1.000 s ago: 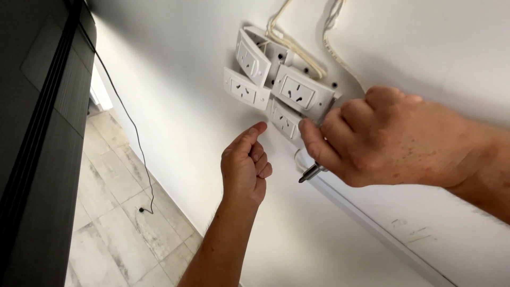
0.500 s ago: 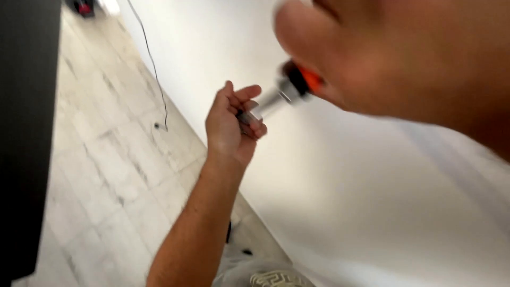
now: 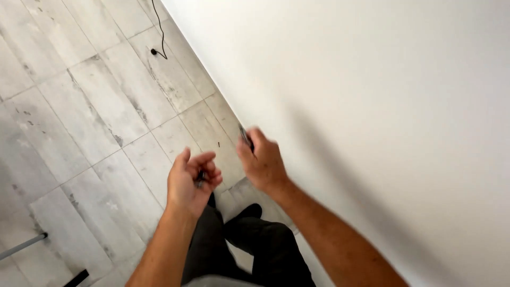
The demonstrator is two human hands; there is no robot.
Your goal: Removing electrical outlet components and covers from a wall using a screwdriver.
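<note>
The left hand [image 3: 190, 179] hangs low over the pale grey tiled floor [image 3: 79, 117], palm turned up and fingers loosely curled around a small dark object [image 3: 200, 178] that is too small to make out clearly. The right hand [image 3: 263, 162] is just beside it, close to the white wall [image 3: 372, 106], fingers folded around a slim dark tool [image 3: 245, 137] whose tip pokes out above the knuckles; what kind of tool it is cannot be told from this view. Both hands are above the person's dark trousers [image 3: 249, 244] and dark shoes near the foot of the wall. A thin black cable [image 3: 158, 32] trails across the floor along the wall toward the far edge.
</note>
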